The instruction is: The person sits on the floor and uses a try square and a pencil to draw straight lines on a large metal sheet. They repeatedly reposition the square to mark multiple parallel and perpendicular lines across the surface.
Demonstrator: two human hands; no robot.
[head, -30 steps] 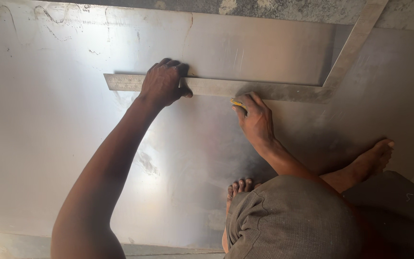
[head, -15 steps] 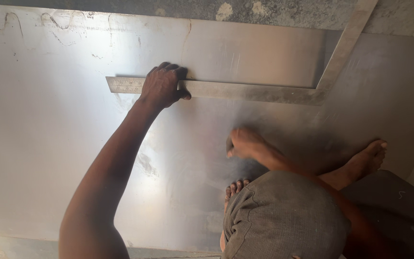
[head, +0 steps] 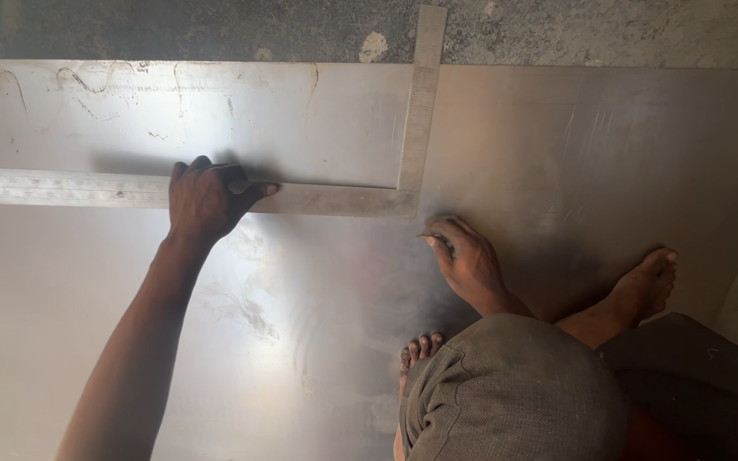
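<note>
A large L-shaped steel square (head: 343, 198) lies flat on a wide metal sheet (head: 557, 154). My left hand (head: 207, 201) presses down on its long horizontal arm, fingers spread over the blade. My right hand (head: 467, 256) rests on the sheet just below the square's corner, fingers closed around a small thin marking tool (head: 434, 237) whose tip points toward the corner. The square's short arm runs up past the sheet's far edge.
My bare feet (head: 647, 286) and toes (head: 420, 350) rest on the sheet near my bent knee in grey cloth (head: 514, 393). Rough concrete floor (head: 215, 30) lies beyond the sheet's far edge. Scratched lines mark the sheet's upper left.
The view has shifted so the square sits further left. My right hand has drawn back from the square's edge and now rests under the corner. My left hand still holds the blade.
</note>
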